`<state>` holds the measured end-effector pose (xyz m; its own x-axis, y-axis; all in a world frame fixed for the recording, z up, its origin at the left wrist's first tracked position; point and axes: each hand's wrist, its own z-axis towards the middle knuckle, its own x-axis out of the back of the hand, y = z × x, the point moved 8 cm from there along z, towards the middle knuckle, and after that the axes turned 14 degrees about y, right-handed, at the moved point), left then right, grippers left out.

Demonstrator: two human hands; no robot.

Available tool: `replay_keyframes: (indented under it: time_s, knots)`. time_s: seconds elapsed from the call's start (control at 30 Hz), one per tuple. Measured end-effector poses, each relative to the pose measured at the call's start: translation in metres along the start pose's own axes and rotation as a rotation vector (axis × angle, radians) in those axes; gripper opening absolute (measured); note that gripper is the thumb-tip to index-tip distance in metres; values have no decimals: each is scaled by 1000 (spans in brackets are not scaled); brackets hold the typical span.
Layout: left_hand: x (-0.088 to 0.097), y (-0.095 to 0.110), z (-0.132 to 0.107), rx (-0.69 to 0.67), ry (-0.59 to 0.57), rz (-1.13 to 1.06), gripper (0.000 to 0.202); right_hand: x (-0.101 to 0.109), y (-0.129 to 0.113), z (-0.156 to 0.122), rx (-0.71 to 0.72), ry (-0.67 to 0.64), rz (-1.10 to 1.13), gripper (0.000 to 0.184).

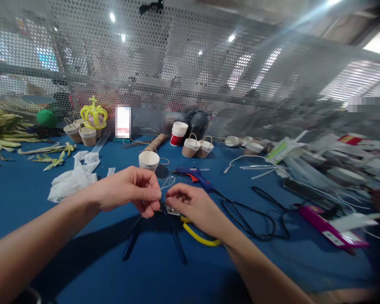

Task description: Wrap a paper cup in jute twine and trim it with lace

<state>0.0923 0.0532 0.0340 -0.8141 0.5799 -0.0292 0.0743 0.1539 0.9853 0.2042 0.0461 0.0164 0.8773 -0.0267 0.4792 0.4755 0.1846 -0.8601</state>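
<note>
Above the blue tabletop, my left hand (139, 193) is closed in a pinch; what lies between its fingertips is too small to make out. Close beside it, my right hand (196, 207) has its fingers curled, thumb and forefinger together, their contents hidden. A thin pale loop of cord or wire (168, 182) shows just beyond the fingertips. Under the hands lies a tool with two dark blue handles (176, 242), its head mostly covered. A curved yellow handle (201, 236) sticks out beneath my right wrist. Just past my left hand stands a small white-lined cup (149, 160).
A blue glue gun (198, 176) with a black cable lies beyond my right hand. Crumpled white cloth (72, 181) is at left. Small baskets (191, 147), a yellow crown (94, 116) and a dark jug (199, 124) stand at the back. A magenta power strip (329, 228) lies right.
</note>
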Motion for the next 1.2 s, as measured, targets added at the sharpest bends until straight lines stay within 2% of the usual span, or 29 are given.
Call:
replay_keyframes:
  time_s: [0.1,0.17,0.3,0.77,1.2]
  knots:
    - [-11,-16,3,102,-63,-87,20,3,-13,-2,-24,-8,496,28]
    - [-17,-25,4,152,-104,-138,22,2,-16,-4,-26,-10,601,24]
    - [-24,-34,4,187,-153,-193,23,1,-16,-6,-19,10,617,15]
    - [-29,-33,2,185,-180,-205,25,-2,-9,-7,-139,-6,708,18]
    - [-30,-37,4,179,-167,-220,25,-5,-4,-6,-180,-24,775,11]
